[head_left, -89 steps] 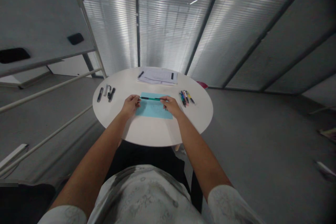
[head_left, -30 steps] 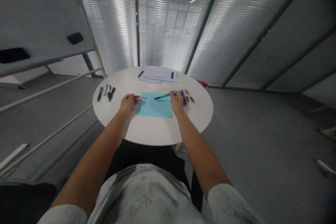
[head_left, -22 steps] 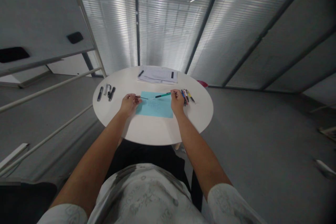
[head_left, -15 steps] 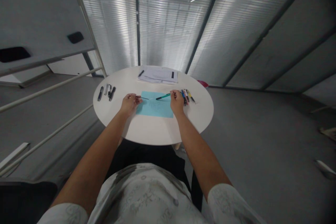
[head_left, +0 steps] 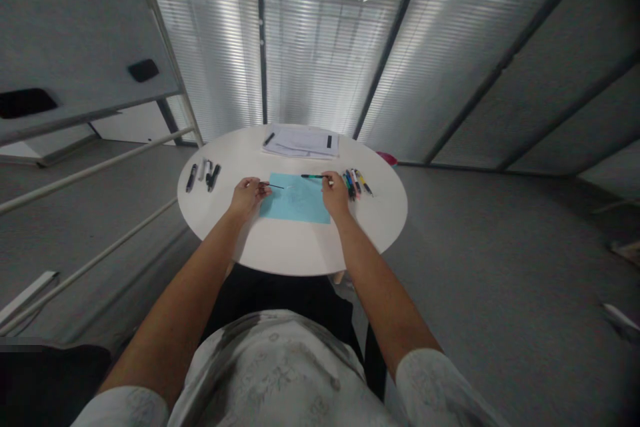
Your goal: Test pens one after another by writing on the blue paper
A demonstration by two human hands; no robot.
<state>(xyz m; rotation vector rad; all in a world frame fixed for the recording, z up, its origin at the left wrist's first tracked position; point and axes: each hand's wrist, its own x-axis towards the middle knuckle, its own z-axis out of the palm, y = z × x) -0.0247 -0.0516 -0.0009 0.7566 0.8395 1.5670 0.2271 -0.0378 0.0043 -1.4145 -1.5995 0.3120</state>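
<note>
A light blue sheet (head_left: 295, 203) lies on the round white table (head_left: 285, 257), with faint marks near its upper middle. At the sheet's left edge, my left hand (head_left: 247, 197) is closed on a thin dark stick (head_left: 277, 186) whose tip points right over the paper. My right hand (head_left: 335, 193), at the sheet's upper right, pinches a green and black pen (head_left: 313, 177) that points left along the sheet's top edge. Several colored pens (head_left: 357, 183) lie just right of my right hand.
Several dark and grey markers (head_left: 214, 177) lie at the table's left. White papers (head_left: 303, 142) with two small dark items on them are at the far edge. A whiteboard frame (head_left: 165, 33) stands at the left, and blinds rise behind the table.
The green pen has turned from a slant to nearly level, and its tip has moved up toward the sheet's top edge. My right hand has shifted slightly up and left. My left hand has hardly moved.
</note>
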